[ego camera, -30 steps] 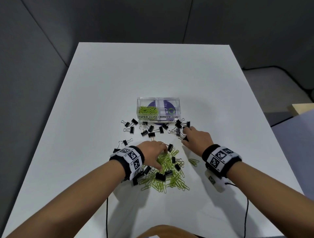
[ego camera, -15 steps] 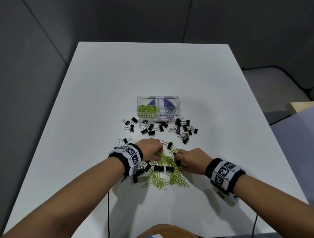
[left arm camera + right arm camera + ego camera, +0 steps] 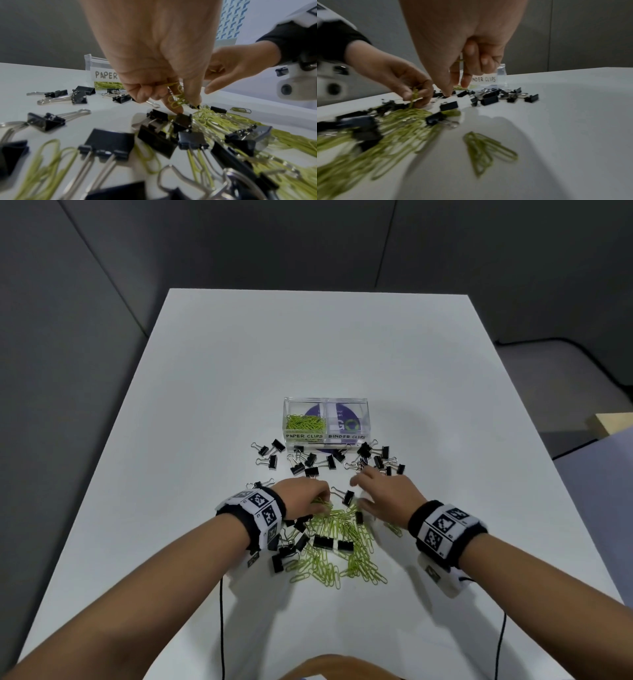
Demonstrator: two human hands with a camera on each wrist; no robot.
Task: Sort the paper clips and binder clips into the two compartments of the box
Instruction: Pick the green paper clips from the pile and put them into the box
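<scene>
A clear two-compartment box [image 3: 325, 437] stands mid-table. Its left side, labelled PAPER CLIPS, holds green paper clips [image 3: 305, 422]; the right side, labelled BINDER CLIPS [image 3: 346, 424], shows only purple print. Black binder clips [image 3: 310, 465] lie scattered before it. A mixed pile of green paper clips [image 3: 337, 549] and binder clips lies nearer me. My left hand [image 3: 310, 498] pinches several green paper clips [image 3: 176, 102] at the pile's far edge. My right hand [image 3: 359, 491] hovers between the pile and the right-hand binder clips [image 3: 378, 460]. Its thumb and forefinger [image 3: 464, 82] point down; the curled fingers seem to hold a green clip [image 3: 460, 61].
The white table [image 3: 318, 344] stretches beyond the box. One binder clip [image 3: 347, 497] lies between my hands, and a few loose paper clips [image 3: 485, 147] sit under my right wrist. Thin black cables [image 3: 222, 621] trail off the near edge. Grey walls surround the table.
My right hand drew back from the right-hand binder clips into the pile, then moved forward again. My left hand stayed at the pile's far edge, gathering paper clips.
</scene>
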